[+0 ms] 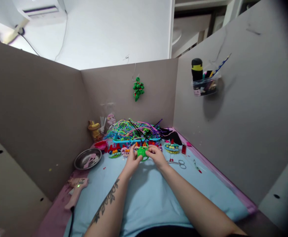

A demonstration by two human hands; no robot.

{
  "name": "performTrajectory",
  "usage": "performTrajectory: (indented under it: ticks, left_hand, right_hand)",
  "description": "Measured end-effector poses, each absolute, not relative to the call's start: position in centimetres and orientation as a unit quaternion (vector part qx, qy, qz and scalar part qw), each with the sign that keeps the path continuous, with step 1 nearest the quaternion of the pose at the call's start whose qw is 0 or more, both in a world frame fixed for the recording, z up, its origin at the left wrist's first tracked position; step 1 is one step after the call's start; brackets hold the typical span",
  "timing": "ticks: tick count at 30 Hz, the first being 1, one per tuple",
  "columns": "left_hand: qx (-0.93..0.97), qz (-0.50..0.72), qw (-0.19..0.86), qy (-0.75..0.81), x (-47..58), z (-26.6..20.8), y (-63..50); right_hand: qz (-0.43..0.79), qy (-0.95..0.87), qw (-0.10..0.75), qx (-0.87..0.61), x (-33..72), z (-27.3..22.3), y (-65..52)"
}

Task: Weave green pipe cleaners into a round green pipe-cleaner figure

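Between my two hands, just above the blue cloth, is a bright green pipe-cleaner piece (141,152), rounded in the middle with thin strands looping out around it. My left hand (132,160) pinches its left side with the thumb in front. From the other side, my right hand (157,157) grips its right edge between thumb and fingers. Behind the hands, a blue tray (116,141) is heaped with long pipe cleaners (126,129) in many colours. Scissors (180,164) lie on the cloth to the right of my right hand.
A metal bowl (78,162) stands at the left, with a pink glue gun (76,194) nearer me. Several finished pipe-cleaner pieces (172,147) line the tray's front. Grey panels (124,72) enclose the table; a green ornament (138,89) and a clear holder (205,86) hang there.
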State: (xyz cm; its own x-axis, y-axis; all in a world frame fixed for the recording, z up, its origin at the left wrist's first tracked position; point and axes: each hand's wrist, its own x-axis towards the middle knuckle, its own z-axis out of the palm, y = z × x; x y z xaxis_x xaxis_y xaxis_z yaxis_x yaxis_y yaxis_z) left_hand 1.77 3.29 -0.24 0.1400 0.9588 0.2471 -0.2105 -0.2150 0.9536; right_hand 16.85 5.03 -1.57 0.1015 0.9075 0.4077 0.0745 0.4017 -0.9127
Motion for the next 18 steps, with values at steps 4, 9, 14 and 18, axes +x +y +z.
performTrajectory:
  ticks: [4,9,14,18]
  left_hand:
    - [0.593,0.519,0.525,0.320,1.69,0.11,2.98]
    - [0.582,0.500,0.563,0.306,1.46,0.35,2.74]
    - [0.585,0.489,0.576,0.294,1.36,0.40,2.65]
    - [0.598,0.527,0.503,0.334,1.19,0.12,3.20]
  right_hand:
    - [0.375,-0.560,0.613,-0.412,17.13,-1.08,4.87]
    - [0.399,-0.557,0.608,-0.401,17.34,-0.84,4.86]
    - [0.444,-0.566,0.583,-0.378,17.53,-0.87,5.01]
    - [0.462,-0.557,0.586,-0.365,17.32,-0.89,5.03]
